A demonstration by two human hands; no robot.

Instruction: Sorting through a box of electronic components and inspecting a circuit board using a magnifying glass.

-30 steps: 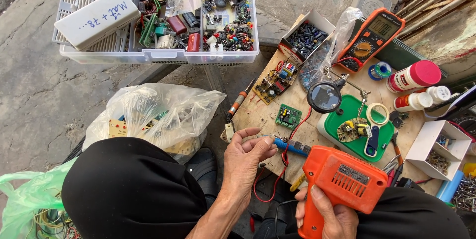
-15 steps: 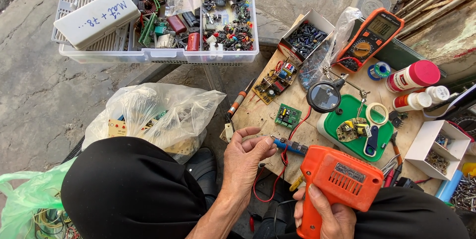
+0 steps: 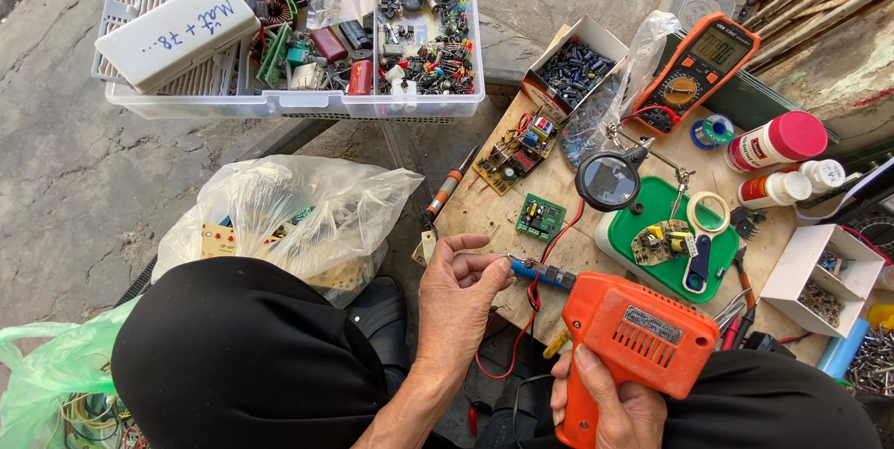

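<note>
The right hand [image 3: 610, 402] grips the orange plastic soldering gun [image 3: 629, 342] by its handle, tip aimed at the left hand [image 3: 456, 295], whose fingers pinch something small (too tiny to identify), steadied beside the wooden bench [image 3: 484, 211].

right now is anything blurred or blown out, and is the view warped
Head view: even daylight with soft shadows; the white rectangular plastic box and crinkled clear plastic bag look bright with glare. The orange plastic soldering gun is sharp. Wide-lens bending shows at the edges, along the clear plastic parts tray.
</note>
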